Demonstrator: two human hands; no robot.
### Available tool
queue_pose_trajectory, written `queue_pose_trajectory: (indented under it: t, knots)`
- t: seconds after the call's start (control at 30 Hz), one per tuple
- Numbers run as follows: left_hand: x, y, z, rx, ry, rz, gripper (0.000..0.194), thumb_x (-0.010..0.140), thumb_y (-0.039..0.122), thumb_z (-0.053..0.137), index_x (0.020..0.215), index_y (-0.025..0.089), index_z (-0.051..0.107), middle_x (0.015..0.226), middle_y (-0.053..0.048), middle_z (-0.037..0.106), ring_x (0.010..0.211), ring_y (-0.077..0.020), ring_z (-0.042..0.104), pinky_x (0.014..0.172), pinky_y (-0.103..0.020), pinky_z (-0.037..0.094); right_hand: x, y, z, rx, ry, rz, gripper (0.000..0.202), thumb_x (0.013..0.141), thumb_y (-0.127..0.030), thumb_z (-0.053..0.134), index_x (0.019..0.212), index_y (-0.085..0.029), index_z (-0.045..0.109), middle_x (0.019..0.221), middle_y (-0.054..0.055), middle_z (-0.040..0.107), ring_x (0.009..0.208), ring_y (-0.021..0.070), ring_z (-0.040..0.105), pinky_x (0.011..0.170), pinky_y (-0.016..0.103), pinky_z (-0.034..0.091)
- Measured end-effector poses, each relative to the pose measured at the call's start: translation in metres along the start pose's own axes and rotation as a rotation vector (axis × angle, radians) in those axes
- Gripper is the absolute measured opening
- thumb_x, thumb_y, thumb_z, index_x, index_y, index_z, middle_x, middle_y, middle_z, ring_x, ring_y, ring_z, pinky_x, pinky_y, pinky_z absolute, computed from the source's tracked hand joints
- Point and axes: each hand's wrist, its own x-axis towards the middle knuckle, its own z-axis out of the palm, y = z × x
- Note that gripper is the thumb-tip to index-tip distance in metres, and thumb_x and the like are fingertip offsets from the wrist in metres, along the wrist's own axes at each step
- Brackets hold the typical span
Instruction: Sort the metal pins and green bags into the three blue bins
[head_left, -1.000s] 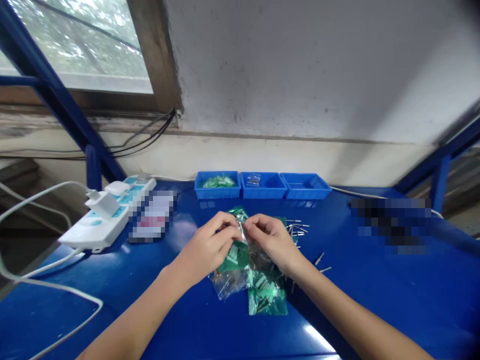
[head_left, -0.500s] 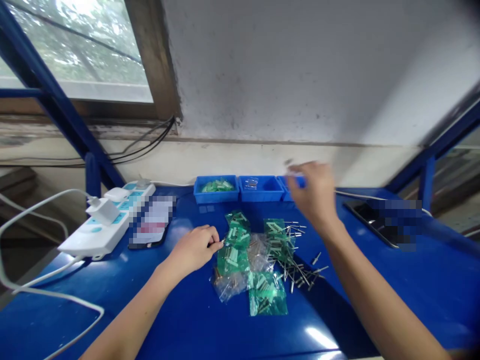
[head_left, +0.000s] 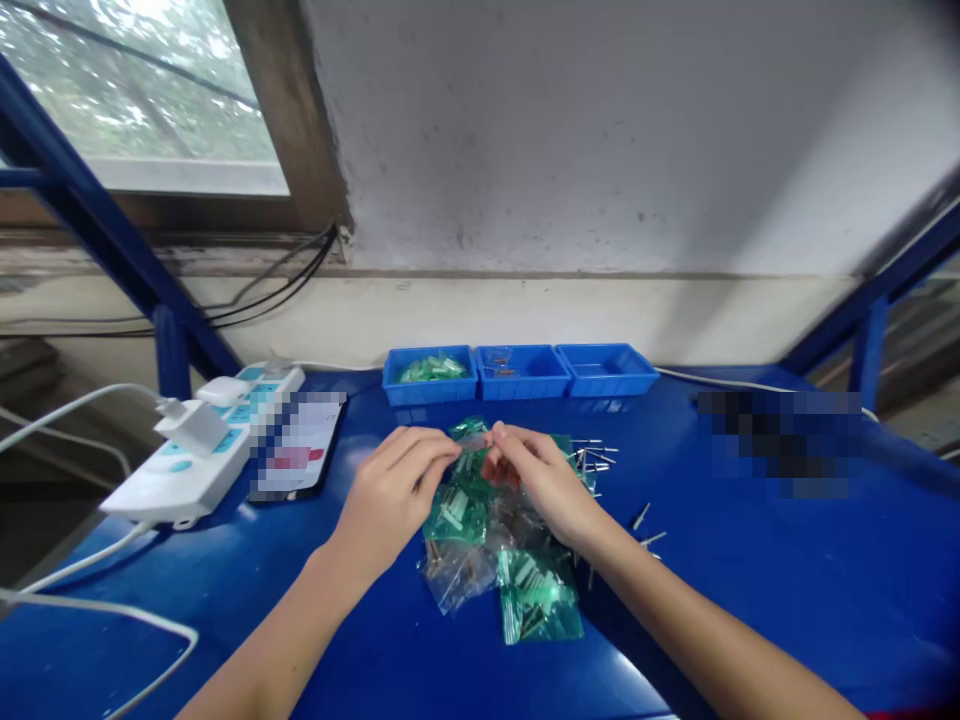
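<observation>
My left hand (head_left: pixel 401 490) and my right hand (head_left: pixel 544 480) meet above a group of small packets. Thumb and fingers of each are pinched on a small clear plastic bag (head_left: pixel 472 441) stretched between them. Its contents are too small to make out. Beneath the hands lie green packets (head_left: pixel 455 515) with pale plugs inside, and clear packets (head_left: pixel 459 570) with brownish pieces. Nearest to me is another green packet (head_left: pixel 538 595). Loose silver blind rivets (head_left: pixel 596 455) lie to the right, partly covered by my right hand and forearm.
Along the wall stand a blue bin (head_left: pixel 430 392) with green packets, a blue bin (head_left: pixel 536 388) with a clear packet, and another blue bin (head_left: pixel 611 385). A white power strip (head_left: pixel 161 485), its cables and a phone (head_left: pixel 304 445) lie left. A blurred-out dark object (head_left: pixel 780 435) lies right.
My right hand has come down and left from near the right bin to meet my left hand. The clear bag now shows between both hands. The view has shifted slightly.
</observation>
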Motion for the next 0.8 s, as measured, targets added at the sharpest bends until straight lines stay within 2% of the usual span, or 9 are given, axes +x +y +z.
queue_pose_trajectory:
  t: [0.13,0.23,0.3,0.4,0.47,0.53,0.63,0.7,0.8]
  knots:
    - [-0.002,0.005,0.003,-0.068,-0.067,0.101,0.019,0.086,0.005,0.049,0.089,0.020,0.061,0.100,-0.003,0.061,0.094,-0.0155,0.056,0.079,-0.029,0.047,0.003,0.000,-0.002,0.163,-0.044,0.139,0.023,0.075,-0.040,0.061,0.068,-0.018,0.057,0.062,-0.001,0.056,0.055,0.0097,0.048,0.051,0.024,0.031]
    - [-0.004,0.000,0.006,-0.033,-0.096,-0.001,0.016,0.087,0.012,0.050,0.095,0.022,0.061,0.105,-0.005,0.059,0.099,-0.0183,0.054,0.083,-0.034,0.047,0.006,-0.011,-0.016,0.115,0.123,0.052,0.017,0.072,-0.034,0.062,0.070,-0.017,0.060,0.061,-0.001,0.056,0.054,0.0095,0.047,0.051,0.024,0.033]
    - [-0.006,-0.008,0.010,0.040,-0.148,-0.158,0.014,0.087,0.018,0.051,0.098,0.021,0.060,0.100,-0.005,0.060,0.096,-0.0200,0.055,0.083,-0.036,0.047,0.005,-0.026,-0.034,0.016,0.445,-0.200,0.015,0.073,-0.033,0.062,0.074,-0.018,0.061,0.062,-0.001,0.055,0.054,0.0098,0.047,0.052,0.025,0.035]
    - [-0.010,-0.022,0.017,0.170,-0.328,-0.378,0.012,0.084,0.020,0.052,0.091,0.020,0.062,0.084,-0.003,0.062,0.085,-0.0216,0.056,0.076,-0.037,0.047,0.002,-0.055,-0.069,-0.273,1.112,-0.674,0.015,0.080,-0.035,0.058,0.082,-0.020,0.061,0.069,0.001,0.055,0.058,0.0112,0.046,0.056,0.028,0.036]
    - [-0.012,-0.027,0.020,0.189,-0.428,-0.475,0.012,0.082,0.024,0.054,0.089,0.021,0.063,0.081,-0.003,0.061,0.083,-0.0220,0.057,0.072,-0.036,0.046,0.003,-0.067,-0.090,-0.550,1.372,-0.863,0.016,0.085,-0.033,0.054,0.088,-0.019,0.062,0.072,0.003,0.055,0.061,0.0130,0.048,0.060,0.030,0.036]
    - [-0.011,-0.027,0.023,0.157,-0.470,-0.536,0.016,0.081,0.030,0.054,0.092,0.022,0.063,0.084,-0.003,0.061,0.085,-0.0223,0.058,0.070,-0.034,0.045,0.011,-0.066,-0.101,-0.883,1.297,-0.850,0.019,0.087,-0.029,0.048,0.088,-0.019,0.064,0.070,0.005,0.057,0.064,0.0156,0.051,0.062,0.032,0.037]
    - [-0.008,-0.018,0.025,0.128,-0.487,-0.567,0.025,0.080,0.040,0.054,0.094,0.023,0.064,0.088,-0.004,0.061,0.088,-0.0244,0.058,0.069,-0.034,0.044,0.026,-0.041,-0.096,-1.283,0.686,-0.516,0.022,0.085,-0.030,0.048,0.093,-0.019,0.066,0.072,0.007,0.063,0.065,0.0192,0.055,0.059,0.032,0.036]
    - [-0.005,-0.011,0.028,0.138,-0.485,-0.581,0.026,0.078,0.042,0.055,0.092,0.023,0.065,0.088,-0.005,0.061,0.089,-0.0256,0.058,0.070,-0.035,0.044,0.031,-0.018,-0.084,-1.323,0.403,-0.323,0.027,0.083,-0.035,0.051,0.102,-0.021,0.065,0.076,0.007,0.066,0.065,0.0199,0.058,0.057,0.030,0.037]
    - [0.001,-0.005,0.034,0.151,-0.515,-0.610,0.019,0.078,0.038,0.057,0.084,0.022,0.066,0.085,-0.004,0.064,0.087,-0.0260,0.059,0.071,-0.035,0.043,0.024,0.010,-0.062,-1.226,0.259,-0.278,0.030,0.086,-0.037,0.048,0.106,-0.020,0.063,0.089,0.009,0.068,0.072,0.0203,0.060,0.058,0.030,0.038]
